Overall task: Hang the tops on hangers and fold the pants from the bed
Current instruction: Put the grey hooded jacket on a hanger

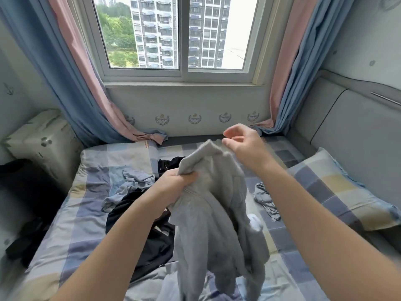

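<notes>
A soft, thick grey knitted garment (pixel 214 213) hangs bunched and heavily folded at the middle of the view, lifted above the bed (pixel 86 216), whose smooth sheet is checked in blue, grey and pale yellow. The left hand (pixel 178 181) grips a fistful of its upper fabric, fingers curled tight into the cloth. At one o'clock from it, the right hand (pixel 243 146) is loose, fingers gently bent and holding nothing, its thumb just beside the garment's top peak; whether they touch cannot be told. On the sheet at eight o'clock of the grey garment lies a heap of limp black clothes (pixel 152 242), with a crumpled light blue cotton piece (pixel 130 183) at ten o'clock. A wrinkled blue-grey piece (pixel 264 198) lies at three o'clock, near a plump checked pillow (pixel 338 187).
</notes>
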